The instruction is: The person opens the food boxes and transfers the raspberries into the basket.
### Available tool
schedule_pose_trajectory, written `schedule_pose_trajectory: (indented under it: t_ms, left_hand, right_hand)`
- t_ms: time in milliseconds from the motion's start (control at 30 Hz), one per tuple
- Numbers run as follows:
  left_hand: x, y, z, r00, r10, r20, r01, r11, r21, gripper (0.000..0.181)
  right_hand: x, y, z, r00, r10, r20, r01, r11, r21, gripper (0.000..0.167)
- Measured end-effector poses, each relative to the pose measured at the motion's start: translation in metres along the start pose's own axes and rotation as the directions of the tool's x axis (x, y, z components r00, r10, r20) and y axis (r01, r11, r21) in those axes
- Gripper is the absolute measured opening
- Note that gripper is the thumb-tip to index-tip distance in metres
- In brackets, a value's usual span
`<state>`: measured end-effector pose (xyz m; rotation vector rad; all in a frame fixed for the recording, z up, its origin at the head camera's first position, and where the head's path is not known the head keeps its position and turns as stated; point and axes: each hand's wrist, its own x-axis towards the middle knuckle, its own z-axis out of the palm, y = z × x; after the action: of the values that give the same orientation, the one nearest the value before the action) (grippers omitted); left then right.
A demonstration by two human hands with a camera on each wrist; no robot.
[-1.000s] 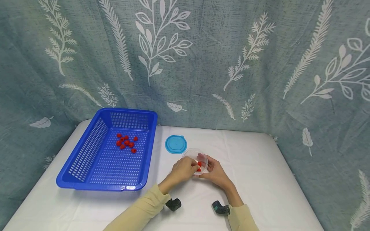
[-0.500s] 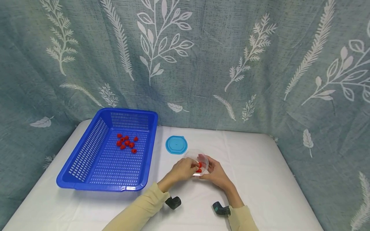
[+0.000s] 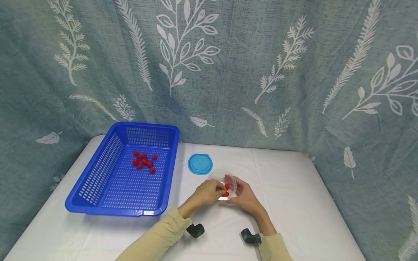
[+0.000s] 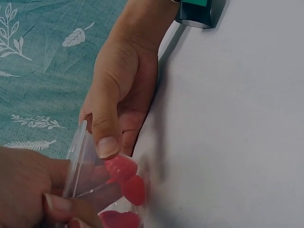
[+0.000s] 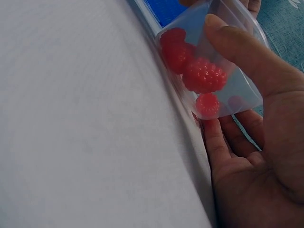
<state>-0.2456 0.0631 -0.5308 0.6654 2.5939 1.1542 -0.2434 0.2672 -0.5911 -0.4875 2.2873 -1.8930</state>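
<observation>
A small clear plastic container (image 3: 217,173) is tilted above the white table, with several red raspberries (image 5: 204,76) inside. My right hand (image 3: 248,197) grips it from the right, thumb on the near wall and fingers beneath and behind. From the left, my left hand (image 3: 205,192) reaches in with bent fingers. In the left wrist view, one finger (image 4: 107,192) shows through the plastic close to the raspberries. Whether those fingertips pinch a raspberry is hidden. More raspberries (image 3: 145,161) lie loose in the blue basket (image 3: 130,195).
Just behind the container, a light-blue lid (image 3: 200,164) lies flat on the table. The basket takes up the left side of the white-covered table (image 3: 281,174). A patterned green curtain (image 3: 228,72) hangs along the back and sides.
Both hands and the container stay nearly in place. The left fingers shift slightly inside the container, and the raspberries there show a little differently. The whole view has drifted slightly.
</observation>
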Motion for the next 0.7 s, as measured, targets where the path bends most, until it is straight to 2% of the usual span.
schedule_pose_trajectory:
  t_ms: [167, 500, 700]
  left_hand:
    - [-0.0004, 0.0012, -0.0003, 1.000, -0.009, 0.003, 0.009, 1.000, -0.014, 0.017]
    - [0.0015, 0.0005, -0.0027, 0.999, 0.002, 0.047, 0.000, 0.999, -0.041, 0.017]
    - [0.0028, -0.0021, -0.0017, 1.000, 0.016, 0.025, -0.013, 0.996, -0.090, 0.006]
  right_hand:
    - [-0.0006, -0.0001, -0.0004, 1.000, 0.005, -0.004, -0.005, 1.000, -0.003, 0.088]
    - [-0.0005, -0.0008, 0.0003, 1.000, 0.009, -0.001, -0.009, 1.000, 0.002, 0.088]
    - [-0.0002, -0.0012, 0.0001, 1.000, 0.019, -0.006, -0.019, 1.000, -0.007, 0.089]
